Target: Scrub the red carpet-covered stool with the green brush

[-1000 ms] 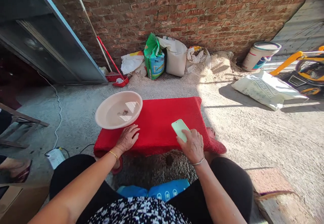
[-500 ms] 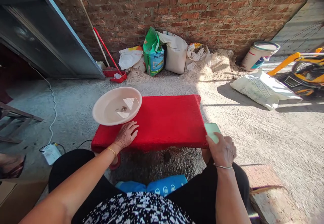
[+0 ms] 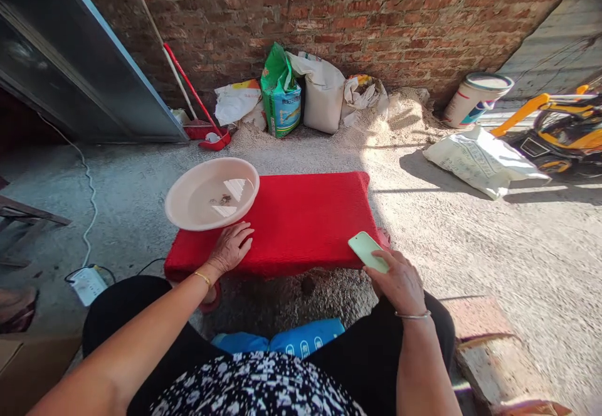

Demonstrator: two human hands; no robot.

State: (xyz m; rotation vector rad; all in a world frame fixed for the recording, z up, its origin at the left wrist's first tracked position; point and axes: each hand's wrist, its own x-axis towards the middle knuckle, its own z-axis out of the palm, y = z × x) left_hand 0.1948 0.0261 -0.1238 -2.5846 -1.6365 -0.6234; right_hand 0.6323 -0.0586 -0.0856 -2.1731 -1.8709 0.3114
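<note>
My right hand (image 3: 399, 280) grips a pale green phone (image 3: 367, 250) between thumb and fingers. The phone is tilted over the right front part of a bench draped in red cloth (image 3: 310, 218). My left hand (image 3: 232, 245) rests on the cloth at the left front, fingers stretched out and holding nothing. Just beyond those fingers stands a pale pink basin (image 3: 176, 206) on the bench's left end. It holds clear water with bright reflections and a small dark thing (image 3: 226, 199), too small to make out.
Along the brick wall (image 3: 329, 11) stand a green sack (image 3: 282, 99), a white sack (image 3: 324, 99) and a bucket (image 3: 477, 102). A red dustpan (image 3: 216, 140) lies nearby. Bricks (image 3: 480, 315) are at my right; a white power strip (image 3: 89, 285) lies at my left.
My right hand has moved left with the phone, from beside the bench's right edge to over its front right corner. My left hand stays on the cloth. The view has shifted slightly.
</note>
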